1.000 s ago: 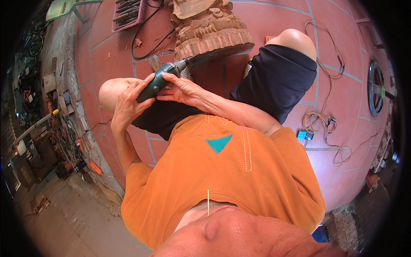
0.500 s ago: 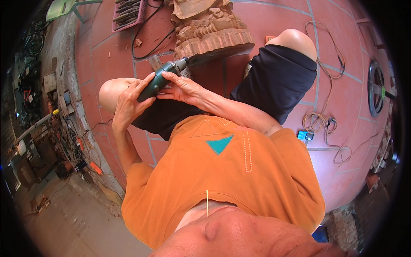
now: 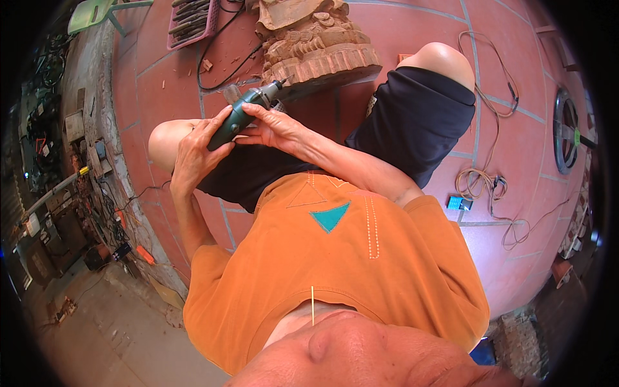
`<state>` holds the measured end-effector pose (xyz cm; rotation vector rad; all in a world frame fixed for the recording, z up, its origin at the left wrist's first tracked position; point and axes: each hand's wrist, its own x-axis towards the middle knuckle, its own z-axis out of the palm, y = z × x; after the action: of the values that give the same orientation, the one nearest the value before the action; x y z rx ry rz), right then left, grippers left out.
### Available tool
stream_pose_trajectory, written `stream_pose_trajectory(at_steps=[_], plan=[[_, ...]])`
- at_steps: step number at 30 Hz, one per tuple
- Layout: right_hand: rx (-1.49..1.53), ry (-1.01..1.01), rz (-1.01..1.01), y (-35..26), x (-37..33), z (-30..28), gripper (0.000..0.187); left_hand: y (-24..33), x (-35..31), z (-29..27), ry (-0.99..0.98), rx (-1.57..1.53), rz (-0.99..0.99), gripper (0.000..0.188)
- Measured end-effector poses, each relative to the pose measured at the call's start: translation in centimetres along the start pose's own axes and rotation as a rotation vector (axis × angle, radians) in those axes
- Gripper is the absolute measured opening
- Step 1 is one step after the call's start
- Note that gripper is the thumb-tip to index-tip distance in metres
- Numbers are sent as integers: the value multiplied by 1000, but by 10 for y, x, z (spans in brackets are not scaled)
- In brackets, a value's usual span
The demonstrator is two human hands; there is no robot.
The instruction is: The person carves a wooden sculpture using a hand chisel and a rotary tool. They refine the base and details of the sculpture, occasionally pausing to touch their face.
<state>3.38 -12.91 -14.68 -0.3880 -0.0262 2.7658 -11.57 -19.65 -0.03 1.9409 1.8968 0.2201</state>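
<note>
A dark green rotary tool [image 3: 235, 124] with a metal nose and a thin bit is held slantwise between my two hands. My left hand [image 3: 198, 147] wraps its rear end. My right hand [image 3: 276, 130] grips the side near the front, thumb laid along the body. The bit points up and to the right, at the lower left edge of a carved wooden statue [image 3: 322, 55] with a ridged base. Whether it touches the wood, I cannot tell.
Around the statue spreads a red tiled floor [image 3: 171, 84] with wood chips. A pink basket [image 3: 209, 32] of carving tools stands at the far left, beside a black cable [image 3: 205, 61]. Coiled brown cord [image 3: 474, 184] and a round black wheel-like object [image 3: 565, 132] lie right.
The tool's tip has shifted slightly up and to the right, its bit now showing more plainly. Both hands keep their hold.
</note>
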Motion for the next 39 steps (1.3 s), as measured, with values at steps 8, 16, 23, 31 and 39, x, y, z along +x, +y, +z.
stream_pose_trajectory(at_steps=[8, 16, 23, 31, 39], plan=[[-18, 1, 7, -8, 5, -1, 45, -4, 4, 5, 26, 9, -10, 71], [-26, -21, 6, -10, 10, -5, 46, -5, 5, 9, 40, 25, -22, 71], [-14, -26, 3, -9, 18, -10, 45, -5, 6, 12, 46, 33, -36, 70], [-18, -10, 6, -12, 11, -4, 43, -4, 6, 11, 56, 31, -21, 70], [-21, -18, 16, -11, 9, -5, 45, -4, 4, 9, 35, 30, -16, 71]])
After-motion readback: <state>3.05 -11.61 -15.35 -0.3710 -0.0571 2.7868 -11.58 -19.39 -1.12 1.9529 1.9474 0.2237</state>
